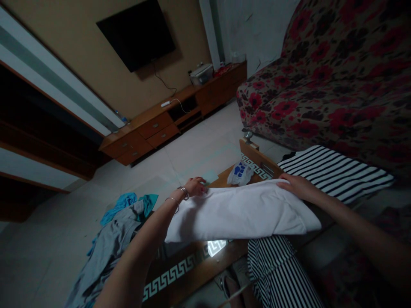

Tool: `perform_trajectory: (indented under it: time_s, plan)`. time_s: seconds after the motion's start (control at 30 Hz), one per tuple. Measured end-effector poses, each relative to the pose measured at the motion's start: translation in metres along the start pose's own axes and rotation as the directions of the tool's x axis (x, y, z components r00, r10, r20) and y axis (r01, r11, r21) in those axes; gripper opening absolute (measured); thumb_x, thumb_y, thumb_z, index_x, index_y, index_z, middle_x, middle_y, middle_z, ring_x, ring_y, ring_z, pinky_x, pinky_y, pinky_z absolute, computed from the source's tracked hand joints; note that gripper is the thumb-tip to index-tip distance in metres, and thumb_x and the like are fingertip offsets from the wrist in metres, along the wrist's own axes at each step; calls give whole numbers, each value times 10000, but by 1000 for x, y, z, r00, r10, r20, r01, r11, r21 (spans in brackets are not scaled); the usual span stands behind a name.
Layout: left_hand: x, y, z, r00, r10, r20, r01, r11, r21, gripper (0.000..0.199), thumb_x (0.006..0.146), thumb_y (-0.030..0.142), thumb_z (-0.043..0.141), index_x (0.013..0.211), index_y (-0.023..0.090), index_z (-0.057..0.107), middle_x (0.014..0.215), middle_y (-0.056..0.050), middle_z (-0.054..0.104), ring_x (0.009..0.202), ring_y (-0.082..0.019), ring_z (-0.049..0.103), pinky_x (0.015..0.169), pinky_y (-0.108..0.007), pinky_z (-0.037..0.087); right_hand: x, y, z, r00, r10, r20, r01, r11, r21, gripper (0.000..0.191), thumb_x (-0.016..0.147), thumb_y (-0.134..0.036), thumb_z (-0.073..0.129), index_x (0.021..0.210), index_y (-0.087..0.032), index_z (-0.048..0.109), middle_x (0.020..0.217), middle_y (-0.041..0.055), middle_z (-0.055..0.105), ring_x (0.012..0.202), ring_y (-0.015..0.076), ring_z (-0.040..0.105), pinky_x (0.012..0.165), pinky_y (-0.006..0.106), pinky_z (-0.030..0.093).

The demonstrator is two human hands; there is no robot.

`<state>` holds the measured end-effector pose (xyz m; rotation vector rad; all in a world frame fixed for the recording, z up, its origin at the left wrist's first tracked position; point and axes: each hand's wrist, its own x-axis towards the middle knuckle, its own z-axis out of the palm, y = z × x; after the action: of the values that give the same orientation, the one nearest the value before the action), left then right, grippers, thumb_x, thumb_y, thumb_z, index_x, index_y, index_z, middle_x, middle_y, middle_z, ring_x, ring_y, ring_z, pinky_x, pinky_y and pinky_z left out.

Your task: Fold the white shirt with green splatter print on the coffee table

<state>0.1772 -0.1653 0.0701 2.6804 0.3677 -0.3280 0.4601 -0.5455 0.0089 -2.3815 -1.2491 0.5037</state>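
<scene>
A white cloth [244, 211], folded into a long strip, lies across the low table [180, 271] with the key-pattern border. My left hand [195, 186], with bracelets at the wrist, rests at the cloth's upper left edge, its fingers bent and somewhat apart. At the upper right edge, my right hand [293, 185] pinches the cloth between thumb and fingers. A black-and-white striped garment [334, 171] lies just beyond my right hand. Grey clothing [112, 239] and blue clothing [120, 205] are heaped to the left of my left arm.
A plastic bag [240, 173] sits on the table behind the cloth. The flowered sofa [308, 102] stands at the right. A long wooden cabinet [154, 130] and a wall-mounted television [136, 34] are farther back. My striped-clad leg [279, 273] is below the cloth.
</scene>
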Motion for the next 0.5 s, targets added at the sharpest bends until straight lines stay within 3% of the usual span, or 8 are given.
perform_trajectory:
  time_s: [0.13, 0.23, 0.5]
  plan:
    - [13, -7, 3, 976, -215, 31, 217, 959, -183, 139, 607, 131, 582, 689, 191, 676, 736, -16, 656, 685, -159, 521, 671, -257, 386, 3, 5, -4, 998, -10, 66, 13, 999, -44, 272, 895, -403, 396, 936, -211, 584, 847, 60, 668, 821, 216, 623, 685, 268, 409]
    - [15, -16, 3, 966, -257, -24, 249, 951, -182, 109, 607, 142, 537, 655, 194, 620, 632, 10, 581, 603, -138, 457, 620, -247, 350, 4, 4, -11, 991, -39, 129, 52, 993, -102, 240, 880, -362, 434, 890, -195, 606, 849, 65, 654, 826, 210, 609, 690, 266, 402]
    - [6, -30, 15, 935, -341, -100, 305, 914, -267, 41, 626, 236, 548, 632, 197, 538, 583, 14, 521, 575, -131, 385, 569, -238, 302, 10, -14, -20, 983, -161, 87, 174, 970, -170, 188, 740, -226, 599, 906, -173, 669, 1080, 101, 607, 1034, 225, 548, 877, 285, 398]
